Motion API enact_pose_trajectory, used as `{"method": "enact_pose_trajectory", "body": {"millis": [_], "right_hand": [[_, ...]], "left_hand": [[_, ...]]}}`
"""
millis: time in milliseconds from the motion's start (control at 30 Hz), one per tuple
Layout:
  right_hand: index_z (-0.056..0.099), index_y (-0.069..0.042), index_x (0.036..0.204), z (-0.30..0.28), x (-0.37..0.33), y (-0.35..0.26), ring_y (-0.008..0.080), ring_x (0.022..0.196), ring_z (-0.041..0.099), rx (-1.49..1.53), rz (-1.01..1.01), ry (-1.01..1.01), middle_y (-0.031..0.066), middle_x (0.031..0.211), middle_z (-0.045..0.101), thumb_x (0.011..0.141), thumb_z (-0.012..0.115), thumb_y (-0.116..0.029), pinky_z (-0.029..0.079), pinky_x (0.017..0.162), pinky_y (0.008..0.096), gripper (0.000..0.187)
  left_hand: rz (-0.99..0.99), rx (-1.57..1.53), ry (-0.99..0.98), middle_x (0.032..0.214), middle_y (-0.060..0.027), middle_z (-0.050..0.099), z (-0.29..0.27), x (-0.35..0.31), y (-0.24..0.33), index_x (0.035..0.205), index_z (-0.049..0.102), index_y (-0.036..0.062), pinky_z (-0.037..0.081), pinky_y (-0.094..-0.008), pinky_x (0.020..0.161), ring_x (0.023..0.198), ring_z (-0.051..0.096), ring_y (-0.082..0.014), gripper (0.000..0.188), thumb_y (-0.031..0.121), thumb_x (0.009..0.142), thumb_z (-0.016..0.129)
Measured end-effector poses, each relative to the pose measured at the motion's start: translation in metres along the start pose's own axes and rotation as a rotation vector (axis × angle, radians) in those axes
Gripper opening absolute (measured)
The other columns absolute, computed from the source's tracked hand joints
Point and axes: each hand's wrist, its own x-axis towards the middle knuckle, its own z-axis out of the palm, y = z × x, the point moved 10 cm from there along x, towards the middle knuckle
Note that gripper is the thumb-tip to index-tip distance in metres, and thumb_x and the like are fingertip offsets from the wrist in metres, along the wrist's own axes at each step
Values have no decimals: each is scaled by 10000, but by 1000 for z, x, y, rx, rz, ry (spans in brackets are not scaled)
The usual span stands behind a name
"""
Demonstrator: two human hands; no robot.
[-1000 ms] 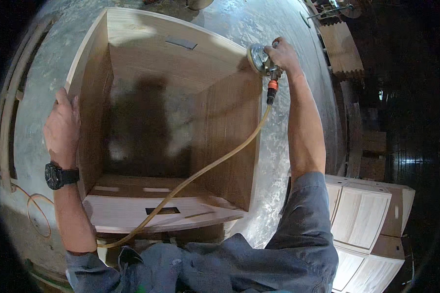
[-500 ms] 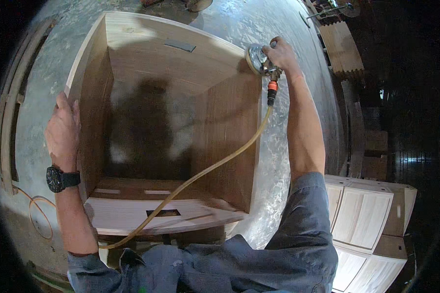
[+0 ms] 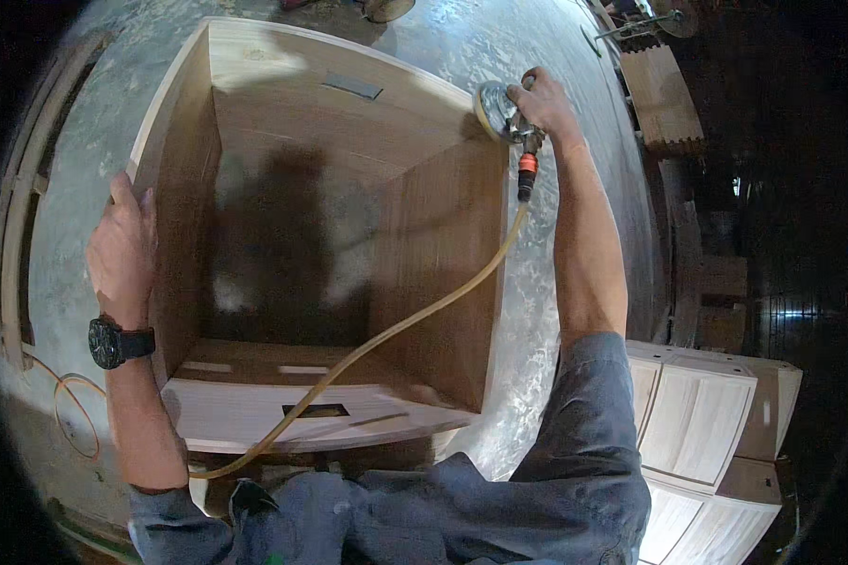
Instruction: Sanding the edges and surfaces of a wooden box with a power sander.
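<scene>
A patchy grey floor (image 3: 75,221) spreads around the work, lit brightly in places, with the right side of the room sunk in darkness. The sander (image 3: 497,113) is at the far right corner of a large open wooden case (image 3: 443,217), its round disc tilted; I cannot tell whether the pad touches the wood. The right hand (image 3: 549,108) holds it from above, fingers wrapped around the body. Below that grip sits a red and black coupling (image 3: 528,165), from which a tan hose (image 3: 344,365) curves down and left across the case's opening and near wall, toward the left forearm.

The case has a rectangular cutout in its far wall and another in the near one, and a dark shadow falls inside. The left hand (image 3: 122,245) rests at the left wall's upper edge, fingers bent and partly hidden, so I cannot tell whether they pinch it. A black watch (image 3: 108,343) circles that wrist.

Farther out, long timbers (image 3: 17,235) lie at the left, with a looped orange cord (image 3: 75,379) near their lower end. Pale wooden cabinets (image 3: 693,419) stand at the lower right, and a notched wooden panel (image 3: 664,99) lies at the upper right.
</scene>
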Motion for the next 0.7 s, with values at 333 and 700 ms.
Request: {"method": "enact_pose_trajectory", "body": {"millis": [333,700], "right_hand": [[620,-1,1134,-23,-22,-15,468,1125,531,12,33,-14,242,1200,581,788,613,-414,449,972,447,539],[689,-118,1084,-9,-16,-21,446,1088,547,-331,-241,-6,232,1146,603,852,555,-364,458,958,457,364]], "left_hand": [[0,-28,-32,908,-269,659,9,1,-8,1192,422,42,531,-496,635,802,652,-440,342,306,988,499],[-23,-31,-35,925,-265,660,12,4,-3,1235,437,39,526,-504,647,810,646,-444,377,314,985,500]]}}
